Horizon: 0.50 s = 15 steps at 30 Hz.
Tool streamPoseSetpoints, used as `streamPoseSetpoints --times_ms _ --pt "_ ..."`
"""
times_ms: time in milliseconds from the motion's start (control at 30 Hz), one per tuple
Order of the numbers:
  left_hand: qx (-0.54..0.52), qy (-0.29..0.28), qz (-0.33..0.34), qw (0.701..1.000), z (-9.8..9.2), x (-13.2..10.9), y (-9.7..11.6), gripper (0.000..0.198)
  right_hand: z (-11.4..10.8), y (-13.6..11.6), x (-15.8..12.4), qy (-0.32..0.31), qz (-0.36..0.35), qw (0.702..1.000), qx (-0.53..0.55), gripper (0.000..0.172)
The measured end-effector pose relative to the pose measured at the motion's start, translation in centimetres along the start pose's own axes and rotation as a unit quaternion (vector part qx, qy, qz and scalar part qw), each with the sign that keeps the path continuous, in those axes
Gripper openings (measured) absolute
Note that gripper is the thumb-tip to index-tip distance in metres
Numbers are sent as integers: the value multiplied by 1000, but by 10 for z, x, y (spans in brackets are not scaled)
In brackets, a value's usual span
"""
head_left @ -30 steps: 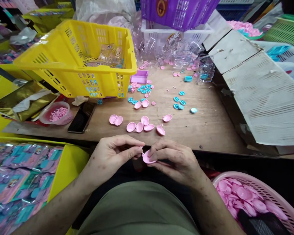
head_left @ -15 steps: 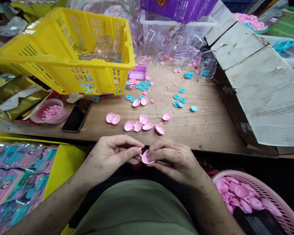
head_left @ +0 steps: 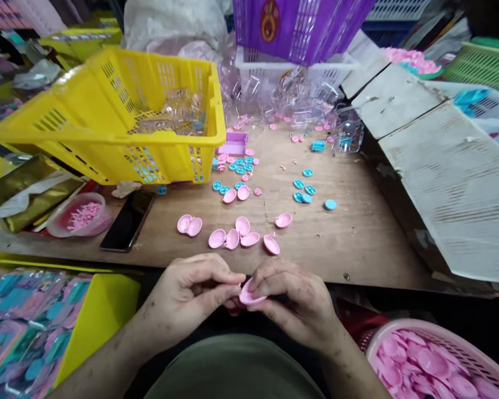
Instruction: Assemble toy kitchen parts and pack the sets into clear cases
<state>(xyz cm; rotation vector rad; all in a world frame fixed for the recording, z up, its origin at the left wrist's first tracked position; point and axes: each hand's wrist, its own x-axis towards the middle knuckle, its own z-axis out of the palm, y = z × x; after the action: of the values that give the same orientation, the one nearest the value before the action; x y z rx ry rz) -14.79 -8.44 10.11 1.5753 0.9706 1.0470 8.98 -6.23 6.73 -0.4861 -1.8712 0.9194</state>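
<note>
Just in front of the table edge, my right hand [head_left: 293, 296] grips a pink oval plastic cup [head_left: 251, 296] between thumb and fingers. My left hand [head_left: 197, 293] is closed in a pinch right at the cup's left rim. A tiny pink piece shows at its fingertips, mostly hidden. Several similar pink cups lie on the table beyond the hands, among them a single cup [head_left: 283, 220], a tilted cup [head_left: 271, 244] and an overlapping pair [head_left: 189, 225].
Turquoise discs [head_left: 310, 189] and a purple tray [head_left: 234, 144] lie farther back. A yellow basket [head_left: 149, 147], phone [head_left: 128, 220] and tub of pink sticks [head_left: 81, 216] stand left. Cardboard [head_left: 449, 177] borders the right. A pink basket [head_left: 399, 327] of pink parts sits lower right.
The view has tilted up, so everything sits lower in the picture. Both hands stay together at the pink cup, which has turned slightly in the fingers.
</note>
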Motion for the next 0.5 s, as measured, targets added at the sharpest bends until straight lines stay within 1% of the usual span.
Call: streamPoseSetpoints --times_ms 67,133,167,233,267,300,333,400,433,500 --pt "38 -28 32 998 -8 8 -1 15 -2 2 6 4 2 1000 5 7" --pt "101 -37 45 993 -20 22 -3 16 -9 9 14 3 5 1000 -27 9" --pt "138 -25 41 989 -27 31 -6 22 -15 14 18 5 10 998 -59 11" --pt "228 23 17 973 -40 56 -15 36 -28 28 27 12 22 990 -141 14" --pt "281 42 3 959 -44 70 -22 37 -34 37 32 13 28 983 -180 14" --pt "335 48 -9 941 -47 84 -29 36 -39 46 36 15 33 977 -210 13" --pt "386 37 -19 921 -49 98 -36 32 -43 54 39 10 38 972 -232 11" --pt "472 -5 -39 881 -48 121 -49 26 -48 68 46 -27 59 965 -252 9" --pt "501 -25 -48 864 -46 129 -55 24 -50 73 49 -52 74 962 -258 9" --pt "536 -54 -59 840 -42 139 -61 20 -57 80 58 -85 103 954 -267 11"
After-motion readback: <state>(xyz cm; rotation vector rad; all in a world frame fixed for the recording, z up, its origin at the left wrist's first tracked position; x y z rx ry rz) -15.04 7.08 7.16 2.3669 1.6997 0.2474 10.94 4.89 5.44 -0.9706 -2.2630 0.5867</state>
